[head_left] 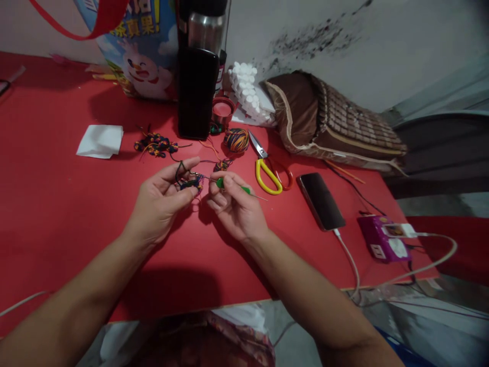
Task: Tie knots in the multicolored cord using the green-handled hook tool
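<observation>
My left hand (162, 199) pinches a small piece of dark multicoloured crochet (190, 183), and yarn loops round its raised forefinger. In my right hand (242, 204) is a crochet hook (244, 189) with a green handle, held like a pen. The hook's thin tip points left and meets the crochet piece; whether it passes through a stitch is too small to tell. Just behind the hands lies a little bundle of yarn (221, 166). A ball of multicoloured yarn (236, 140) rests farther back, beside scissors (268, 171) with yellow and red handles.
Crocheted pieces (155, 145) and a folded white tissue (100, 141) lie on the red table (49, 204) at left. A dark phone (197, 94) stands upright against a bottle (206, 30). To the right are a charging phone (321, 200), a purple power block (376, 239), cables and a brown cushion (336, 120).
</observation>
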The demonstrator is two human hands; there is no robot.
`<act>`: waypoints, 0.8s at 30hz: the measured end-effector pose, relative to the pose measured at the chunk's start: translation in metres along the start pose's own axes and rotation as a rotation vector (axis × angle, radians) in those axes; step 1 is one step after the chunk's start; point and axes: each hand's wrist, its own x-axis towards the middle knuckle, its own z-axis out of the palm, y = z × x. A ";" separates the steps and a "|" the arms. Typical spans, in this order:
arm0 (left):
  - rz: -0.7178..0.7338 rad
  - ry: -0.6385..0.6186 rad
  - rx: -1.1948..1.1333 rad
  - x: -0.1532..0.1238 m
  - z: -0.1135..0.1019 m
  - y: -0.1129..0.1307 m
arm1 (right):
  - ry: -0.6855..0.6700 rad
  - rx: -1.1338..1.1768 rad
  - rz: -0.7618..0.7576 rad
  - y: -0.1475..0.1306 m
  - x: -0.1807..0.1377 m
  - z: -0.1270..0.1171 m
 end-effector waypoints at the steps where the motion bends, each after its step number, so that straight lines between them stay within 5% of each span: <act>1: 0.010 0.005 0.019 0.001 -0.001 -0.002 | 0.003 0.000 0.011 0.000 0.001 -0.001; 5: 0.032 0.018 0.067 0.003 -0.005 -0.007 | -0.014 0.012 0.005 0.001 0.001 0.000; 12: -0.144 -0.013 0.028 0.000 -0.002 -0.002 | -0.011 -0.079 -0.014 0.006 -0.001 0.001; 19: -0.157 -0.029 -0.031 -0.002 0.001 0.003 | -0.034 -0.540 -0.208 0.006 -0.008 -0.006; 24: -0.135 -0.037 -0.007 -0.003 0.001 0.003 | -0.075 -0.929 -0.513 -0.005 -0.014 -0.008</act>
